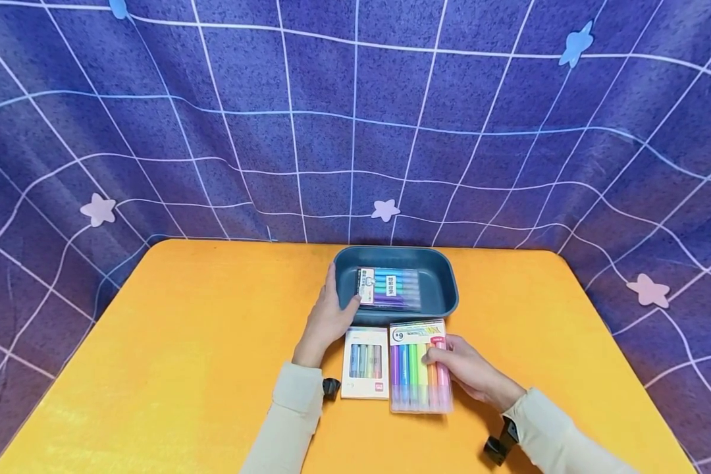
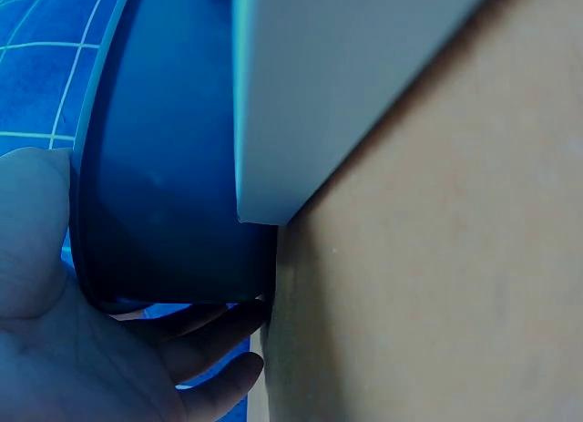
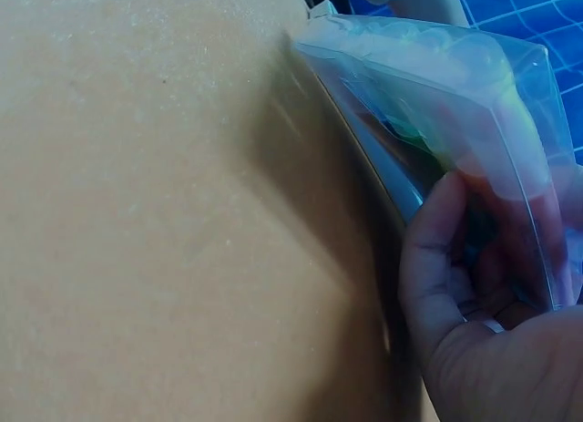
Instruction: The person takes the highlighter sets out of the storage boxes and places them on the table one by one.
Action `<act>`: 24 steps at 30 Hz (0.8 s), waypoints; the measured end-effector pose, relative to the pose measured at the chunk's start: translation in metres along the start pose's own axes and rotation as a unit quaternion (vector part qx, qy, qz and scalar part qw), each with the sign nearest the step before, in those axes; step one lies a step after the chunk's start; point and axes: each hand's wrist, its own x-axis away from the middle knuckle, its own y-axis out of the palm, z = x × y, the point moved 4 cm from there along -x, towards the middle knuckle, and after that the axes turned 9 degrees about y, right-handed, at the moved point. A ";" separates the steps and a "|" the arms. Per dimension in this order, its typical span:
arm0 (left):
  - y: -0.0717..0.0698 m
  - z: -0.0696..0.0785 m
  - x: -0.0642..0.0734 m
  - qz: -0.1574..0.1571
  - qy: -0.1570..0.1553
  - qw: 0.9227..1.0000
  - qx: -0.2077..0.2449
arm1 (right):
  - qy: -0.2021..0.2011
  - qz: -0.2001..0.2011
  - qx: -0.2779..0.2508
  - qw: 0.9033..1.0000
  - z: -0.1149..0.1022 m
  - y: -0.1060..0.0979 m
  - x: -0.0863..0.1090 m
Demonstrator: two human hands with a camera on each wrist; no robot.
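Observation:
A dark blue bin [image 1: 444, 289] stands near the table's far edge, with a clear pack of blue, green and purple pens [image 1: 399, 289] lying in it. My left hand [image 1: 327, 317] holds the bin at its near left corner, thumb at the rim and fingers along the outer wall [image 2: 173, 149]. My right hand [image 1: 471, 372] grips the right side of a clear pack of multicoloured markers [image 1: 411, 368], thumb on the front and fingers behind. In the right wrist view this pack [image 3: 455, 103] stands tilted off the tabletop.
A white box of pens [image 1: 365, 390] with a window is just left of the marker pack, in front of the bin. The orange table [image 1: 213, 342] spreads to both sides. A blue gridded curtain with stars [image 1: 332, 131] hangs behind it.

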 end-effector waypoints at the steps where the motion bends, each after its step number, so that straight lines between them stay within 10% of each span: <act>1: 0.000 0.000 0.000 0.001 0.001 1.000 0.000 | 0.002 0.001 0.000 1.000 0.000 0.000 0.000; 24: -0.002 0.002 0.001 0.006 0.009 1.000 0.000 | 0.019 0.000 -0.005 1.000 0.003 -0.001 -0.007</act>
